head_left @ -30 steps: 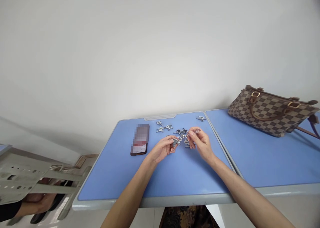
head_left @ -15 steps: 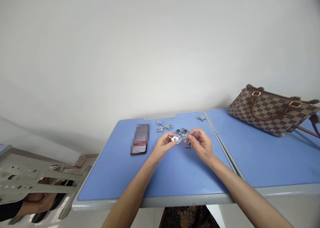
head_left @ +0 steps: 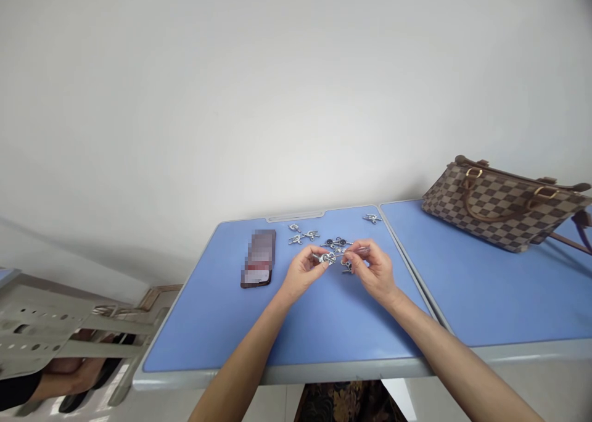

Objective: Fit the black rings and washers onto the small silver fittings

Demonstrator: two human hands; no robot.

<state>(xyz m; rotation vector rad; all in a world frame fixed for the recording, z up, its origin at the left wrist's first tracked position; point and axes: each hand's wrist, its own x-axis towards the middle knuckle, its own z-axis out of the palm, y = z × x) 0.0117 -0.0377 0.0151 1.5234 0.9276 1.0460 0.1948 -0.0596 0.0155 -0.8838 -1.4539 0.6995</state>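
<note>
Held a small steel clasp (head_left: 327, 258) pinched in the left hand (head_left: 303, 271), fingers closed on it, its long axis running crosswise between both hands. Gripped a thin metal pin (head_left: 359, 250) in the right hand (head_left: 374, 271), fingers together, its length aimed leftward at the clasp; could not tell whether the two touched. Found just beyond the hands a loose cluster of dark-centred metal fittings (head_left: 336, 244), then more clasps (head_left: 371, 218) scattered over the blue table (head_left: 203, 342), a pixelated phone (head_left: 258, 258) to the left, and a checked handbag (head_left: 502, 209) on the next table.
</note>
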